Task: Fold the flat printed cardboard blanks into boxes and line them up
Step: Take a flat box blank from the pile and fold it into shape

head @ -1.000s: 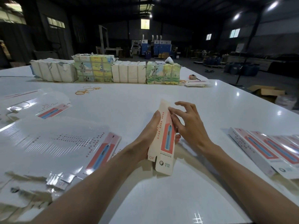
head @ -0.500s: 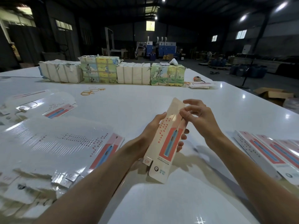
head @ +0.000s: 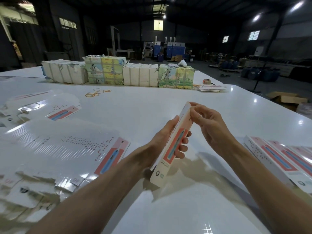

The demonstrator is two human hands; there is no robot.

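Note:
A long narrow printed box [head: 173, 144], cream with a red panel and a blue pen picture, tilts above the white table [head: 135, 108] in the middle of the view. My left hand [head: 166, 141] grips its middle, thumb on the left side and fingers wrapped round the right. My right hand [head: 207, 122] pinches the flap at the box's far top end. A spread of flat glossy blanks [head: 64, 149] lies to the left. Folded boxes [head: 278, 157] lie side by side at the right edge.
Four strapped bundles of printed card [head: 118, 73] stand in a row along the far side of the table. Loose rubber bands [head: 96, 92] lie in front of them. A small stack of cards [head: 211, 88] and a tape measure [head: 206, 81] sit at the far right.
The box has turned more upright and narrower towards me. My right hand has slid up to the box's far tip and now pinches the flap there.

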